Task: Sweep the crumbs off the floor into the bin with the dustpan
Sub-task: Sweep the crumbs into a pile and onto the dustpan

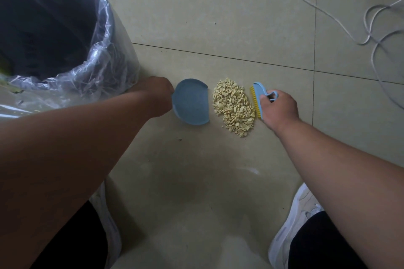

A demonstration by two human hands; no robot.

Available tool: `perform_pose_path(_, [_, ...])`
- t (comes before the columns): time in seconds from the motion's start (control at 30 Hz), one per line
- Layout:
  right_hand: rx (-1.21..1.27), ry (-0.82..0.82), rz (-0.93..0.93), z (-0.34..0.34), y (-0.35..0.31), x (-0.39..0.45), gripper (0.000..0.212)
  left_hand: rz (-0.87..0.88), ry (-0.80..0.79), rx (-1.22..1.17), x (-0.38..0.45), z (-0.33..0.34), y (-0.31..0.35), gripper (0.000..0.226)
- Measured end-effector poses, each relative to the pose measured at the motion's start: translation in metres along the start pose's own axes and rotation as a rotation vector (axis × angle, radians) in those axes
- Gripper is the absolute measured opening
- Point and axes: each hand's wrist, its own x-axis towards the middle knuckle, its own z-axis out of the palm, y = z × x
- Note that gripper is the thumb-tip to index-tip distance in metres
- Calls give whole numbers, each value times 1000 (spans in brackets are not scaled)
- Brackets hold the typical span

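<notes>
A pile of pale yellow crumbs point(234, 107) lies on the tiled floor. Just left of it sits a small blue dustpan point(190, 102), its open edge facing the crumbs. My left hand point(157, 96) grips the dustpan's left end, where the handle is hidden under my fingers. My right hand point(277, 109) holds a blue hand brush point(260, 94) with yellow bristles, set against the right side of the pile. The dark bin point(43, 26), lined with a clear plastic bag, stands at the far left behind my left arm.
A white cable point(371, 35) loops across the floor at the upper right. My white shoes point(293, 223) stand at the bottom on either side. Dark grout lines cross the beige tiles behind the crumbs.
</notes>
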Motion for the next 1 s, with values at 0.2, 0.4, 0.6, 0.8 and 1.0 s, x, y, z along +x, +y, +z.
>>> perform_pose_path(0.2, [33, -20, 5, 12, -20, -1, 32, 18, -12, -19, 6, -2, 5, 27])
perform_pose_path(0.4, [62, -51, 21, 21, -35, -1, 29, 29, -40, -23, 11, 4, 3, 22])
perform_pose_path(0.6, [79, -104, -70, 34, -49, -14, 31, 39, -56, -32, 9, -1, 4, 31])
perform_pose_path(0.8, [117, -161, -132, 50, -69, -33, 31, 37, -62, -66, 5, 1, 7, 26])
perform_pose_path(1.0, [174, -198, -165, 54, -77, -39, 27, 24, -32, -42, -1, 8, -1, 23])
